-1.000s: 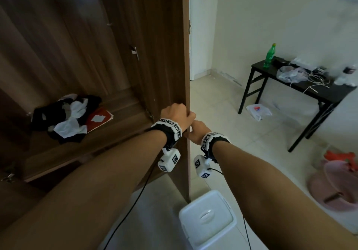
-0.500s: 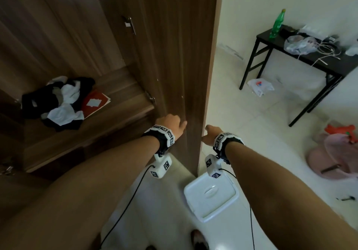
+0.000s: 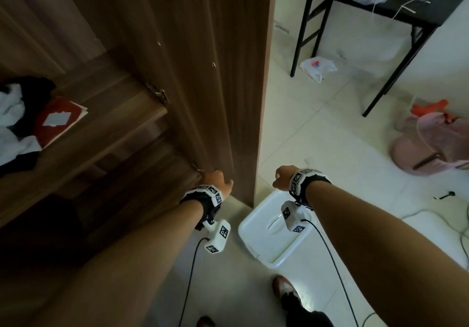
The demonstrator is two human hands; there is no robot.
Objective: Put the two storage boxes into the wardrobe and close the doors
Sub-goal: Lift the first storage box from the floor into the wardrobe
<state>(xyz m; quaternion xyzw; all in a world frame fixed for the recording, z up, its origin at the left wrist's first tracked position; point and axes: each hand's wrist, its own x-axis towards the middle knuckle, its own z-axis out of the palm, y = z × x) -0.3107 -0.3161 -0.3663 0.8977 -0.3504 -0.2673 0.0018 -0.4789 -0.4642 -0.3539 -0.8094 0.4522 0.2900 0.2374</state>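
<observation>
While one white box (image 3: 275, 235) sits on the floor at 6 o'clock, the left hand (image 3: 218, 180) rests fingers on the open door (image 3: 215, 73); the right hand (image 3: 283, 180), at 3 o'clock of it, is clenched, empty. One black table (image 3: 385, 9) stands at 1 o'clock.

Brown wood, white plastic, pale tiles

The wardrobe door (image 3: 203, 60) is dark brown woodgrain; the storage box (image 3: 264, 240) white; wristbands (image 3: 304, 179) black with black-and-white square markers; the table (image 3: 380, 9) black.
</observation>
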